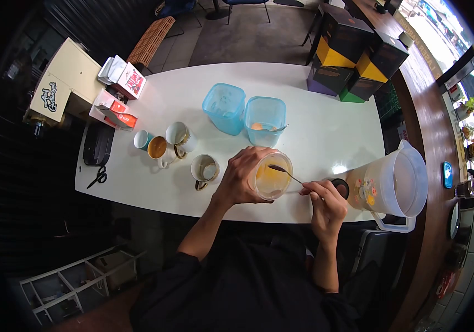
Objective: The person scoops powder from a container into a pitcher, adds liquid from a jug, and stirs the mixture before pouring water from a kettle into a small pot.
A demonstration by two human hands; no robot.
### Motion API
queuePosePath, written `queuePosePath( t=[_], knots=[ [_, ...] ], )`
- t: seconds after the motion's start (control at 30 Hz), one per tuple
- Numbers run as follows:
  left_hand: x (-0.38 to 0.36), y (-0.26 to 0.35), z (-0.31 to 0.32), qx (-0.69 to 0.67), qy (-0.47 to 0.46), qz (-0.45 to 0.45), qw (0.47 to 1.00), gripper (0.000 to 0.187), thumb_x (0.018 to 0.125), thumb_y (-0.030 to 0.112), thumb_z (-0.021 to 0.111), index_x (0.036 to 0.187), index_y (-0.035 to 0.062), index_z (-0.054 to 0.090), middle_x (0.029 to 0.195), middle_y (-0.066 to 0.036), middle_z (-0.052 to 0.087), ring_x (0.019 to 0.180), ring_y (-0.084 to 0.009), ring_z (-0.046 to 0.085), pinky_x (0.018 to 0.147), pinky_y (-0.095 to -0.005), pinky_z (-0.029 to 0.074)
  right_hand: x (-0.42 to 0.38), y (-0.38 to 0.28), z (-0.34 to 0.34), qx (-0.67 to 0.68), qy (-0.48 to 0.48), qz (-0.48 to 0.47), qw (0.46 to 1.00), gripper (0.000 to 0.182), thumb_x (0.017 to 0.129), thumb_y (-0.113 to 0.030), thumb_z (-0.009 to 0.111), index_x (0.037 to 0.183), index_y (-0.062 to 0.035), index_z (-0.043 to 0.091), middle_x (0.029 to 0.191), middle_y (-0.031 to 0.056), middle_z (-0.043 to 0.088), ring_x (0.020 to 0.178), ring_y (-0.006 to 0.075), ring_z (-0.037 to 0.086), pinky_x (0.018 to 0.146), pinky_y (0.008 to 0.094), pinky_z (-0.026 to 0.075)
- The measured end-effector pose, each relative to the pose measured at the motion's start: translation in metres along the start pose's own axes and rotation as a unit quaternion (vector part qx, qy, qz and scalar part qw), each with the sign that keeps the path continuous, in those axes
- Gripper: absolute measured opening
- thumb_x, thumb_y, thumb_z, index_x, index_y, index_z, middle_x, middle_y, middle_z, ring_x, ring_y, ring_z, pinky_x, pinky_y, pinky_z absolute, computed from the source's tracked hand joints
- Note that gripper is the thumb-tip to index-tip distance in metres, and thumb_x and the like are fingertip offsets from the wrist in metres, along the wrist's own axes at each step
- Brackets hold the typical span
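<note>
My left hand (241, 176) is wrapped round a clear cup (273, 191) with yellowish contents, tilted so its mouth faces me. Between the fingers of my right hand (325, 203) is the handle of a spoon (288, 174), whose dark bowl is at the cup's mouth. Just beyond the cup stand two blue translucent containers, one (224, 109) on the left and another (265, 122) with an orange bit and a utensil inside. A mug (205, 169) is left of my left hand. Beside my right hand lies a dark round object (339, 188), partly hidden.
A big translucent pitcher (383, 180) stands at the table's right end. More cups, including a brown-filled one (158, 148), are on the left, near scissors (100, 176). Stacked dark boxes (353, 52) occupy the far right corner. Red-and-white boxes (116, 110) sit far left.
</note>
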State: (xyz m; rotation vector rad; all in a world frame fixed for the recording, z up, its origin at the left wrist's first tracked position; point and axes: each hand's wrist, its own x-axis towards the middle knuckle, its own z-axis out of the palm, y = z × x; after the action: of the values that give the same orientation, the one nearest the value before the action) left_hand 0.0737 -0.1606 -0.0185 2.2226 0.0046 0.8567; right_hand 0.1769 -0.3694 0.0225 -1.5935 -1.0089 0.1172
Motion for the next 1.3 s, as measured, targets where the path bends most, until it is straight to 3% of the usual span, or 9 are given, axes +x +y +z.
queuePosePath(
  t=[0.13,0.23,0.4,0.73,0.9,1.0,1.3],
  knots=[
    [0.002,-0.002,-0.009,0.059,-0.028,0.014,0.998,0.085,0.052,0.028,0.095,0.126,0.0033,0.06,0.119,-0.015,0.067,0.102,-0.0366,0.066,0.088,-0.0445,0.055,-0.008,0.009,0.001,0.036,0.034,0.035,0.998,0.018,0.099,-0.004,0.059,0.103,0.0103,0.069,0.09,0.0141,0.068,0.08,0.0199,0.069,0.074,0.0288,0.055],
    [0.005,-0.003,-0.011,0.107,-0.049,0.004,0.993,0.083,0.052,0.03,0.093,0.125,0.0047,0.061,0.118,-0.014,0.067,0.102,-0.0358,0.066,0.089,-0.0452,0.054,-0.011,0.007,-0.003,0.069,0.062,0.063,0.994,0.016,0.092,0.006,0.059,0.103,0.0083,0.07,0.089,0.0145,0.07,0.081,0.0206,0.07,0.076,0.03,0.054],
    [0.01,-0.005,-0.013,0.166,-0.091,-0.022,0.982,0.084,0.051,0.03,0.089,0.127,0.0106,0.061,0.115,-0.008,0.066,0.104,-0.0299,0.065,0.094,-0.0446,0.052,-0.018,0.009,-0.009,0.069,0.089,0.074,0.991,0.016,0.094,0.004,0.058,0.104,0.0082,0.07,0.089,0.0143,0.069,0.081,0.0202,0.069,0.075,0.0295,0.053],
    [0.029,-0.004,-0.022,0.215,-0.166,-0.04,0.962,0.088,0.048,0.026,0.091,0.129,0.0116,0.062,0.117,-0.009,0.066,0.107,-0.0297,0.064,0.097,-0.0431,0.052,-0.02,0.007,-0.017,0.052,0.107,0.071,0.99,0.016,0.094,0.002,0.059,0.104,0.008,0.07,0.087,0.0141,0.069,0.079,0.0205,0.069,0.076,0.0298,0.052],
    [0.034,-0.007,-0.024,0.236,-0.208,-0.04,0.948,0.082,0.052,0.025,0.088,0.128,0.013,0.061,0.117,-0.01,0.067,0.107,-0.0309,0.064,0.096,-0.0443,0.052,-0.021,0.009,-0.016,0.049,0.111,0.076,0.99,0.016,0.094,0.003,0.059,0.104,0.007,0.07,0.087,0.0139,0.069,0.079,0.0206,0.069,0.075,0.0297,0.053],
    [0.037,-0.005,-0.023,0.249,-0.226,-0.038,0.941,0.086,0.05,0.024,0.092,0.129,0.0099,0.062,0.117,-0.01,0.065,0.109,-0.0296,0.064,0.099,-0.0431,0.05,-0.022,0.009,-0.016,0.048,0.11,0.077,0.99,0.016,0.093,0.004,0.059,0.104,0.0068,0.07,0.087,0.0138,0.069,0.079,0.0206,0.069,0.075,0.0297,0.053],
    [0.042,-0.002,-0.021,0.274,-0.247,-0.009,0.929,0.085,0.051,0.023,0.091,0.13,0.0123,0.06,0.119,-0.011,0.065,0.112,-0.0314,0.062,0.099,-0.0455,0.049,-0.026,0.01,-0.015,0.044,0.113,0.079,0.989,0.016,0.092,0.006,0.059,0.103,0.0066,0.07,0.088,0.0138,0.069,0.079,0.0206,0.07,0.074,0.0297,0.053]
  ],
)
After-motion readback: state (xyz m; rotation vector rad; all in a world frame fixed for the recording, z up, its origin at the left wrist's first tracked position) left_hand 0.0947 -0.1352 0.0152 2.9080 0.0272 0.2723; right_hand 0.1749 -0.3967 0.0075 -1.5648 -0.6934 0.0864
